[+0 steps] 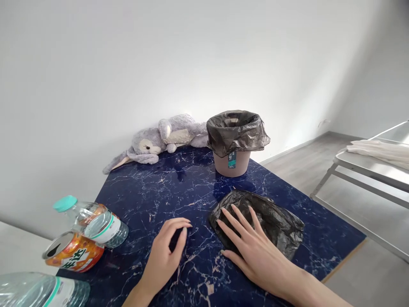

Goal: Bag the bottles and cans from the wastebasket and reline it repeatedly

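My right hand point(247, 245) lies flat with its fingers spread on a crumpled black plastic bag point(284, 224) on the blue marbled table point(169, 187). Part of the bag is hidden beneath my palm. To the left, my left hand point(164, 251) rests at the table with nothing in it. Its fingers are loosely curled, and a gap shows between them and the thumb. Beyond the bag stands a beige trash bin point(234, 164), upright, with a black liner point(233, 134) folded over its rim.
A grey plush rabbit point(145, 143) lies along the wall. At the left edge are a teal-capped plastic bottle point(102, 228), an orange drink can point(76, 253) and another clear bottle point(64, 294). Off to the right is a metal-framed rack point(373, 166) with white cloth point(380, 151).
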Motion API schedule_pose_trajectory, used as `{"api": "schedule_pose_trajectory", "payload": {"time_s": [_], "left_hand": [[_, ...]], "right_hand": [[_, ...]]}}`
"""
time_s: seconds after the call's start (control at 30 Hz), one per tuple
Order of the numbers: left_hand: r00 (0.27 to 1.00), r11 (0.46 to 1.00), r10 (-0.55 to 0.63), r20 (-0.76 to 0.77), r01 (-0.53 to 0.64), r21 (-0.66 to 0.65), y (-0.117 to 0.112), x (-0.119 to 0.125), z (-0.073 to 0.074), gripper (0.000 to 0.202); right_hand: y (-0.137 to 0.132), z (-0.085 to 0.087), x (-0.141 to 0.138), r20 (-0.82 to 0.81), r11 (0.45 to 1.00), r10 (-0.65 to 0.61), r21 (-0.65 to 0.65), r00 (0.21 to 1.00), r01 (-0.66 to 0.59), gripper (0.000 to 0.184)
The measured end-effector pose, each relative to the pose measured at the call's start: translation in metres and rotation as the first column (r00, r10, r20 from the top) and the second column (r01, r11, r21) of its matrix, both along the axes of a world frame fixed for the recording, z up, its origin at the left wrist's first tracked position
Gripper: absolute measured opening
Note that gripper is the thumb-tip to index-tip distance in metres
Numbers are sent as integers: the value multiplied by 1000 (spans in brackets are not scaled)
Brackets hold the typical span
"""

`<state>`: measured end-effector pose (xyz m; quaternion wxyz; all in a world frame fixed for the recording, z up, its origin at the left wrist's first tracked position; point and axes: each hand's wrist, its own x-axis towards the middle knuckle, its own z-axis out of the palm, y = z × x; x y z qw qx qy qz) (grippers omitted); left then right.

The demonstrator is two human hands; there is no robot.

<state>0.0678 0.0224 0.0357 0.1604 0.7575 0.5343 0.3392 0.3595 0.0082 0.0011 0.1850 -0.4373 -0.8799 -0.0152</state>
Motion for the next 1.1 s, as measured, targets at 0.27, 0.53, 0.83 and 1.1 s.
{"api": "schedule_pose_trajectory", "payload": {"time_s": [0.27, 0.53, 0.83, 1.1], "left_hand": [[953, 951, 158, 260, -76, -299, -8, -18, 0, 39], [956, 947, 137, 258, -50, -316, -10, -16, 1, 40], [966, 937, 140, 219, -58, -344, -12, -12, 3, 44], [962, 937, 147, 232, -60, -344, -11, -11, 2, 40]], "right_hand": [[18, -27, -4, 33, 989, -145, 1, 989, 145, 59], [67, -47, 48, 56, 964, -267, 19, 962, 266, 57], [91, -50, 74, 40, 941, -340, 3, 940, 340, 62], [76, 9, -11, -269, 993, -43, 94, 962, 71, 50]]}}
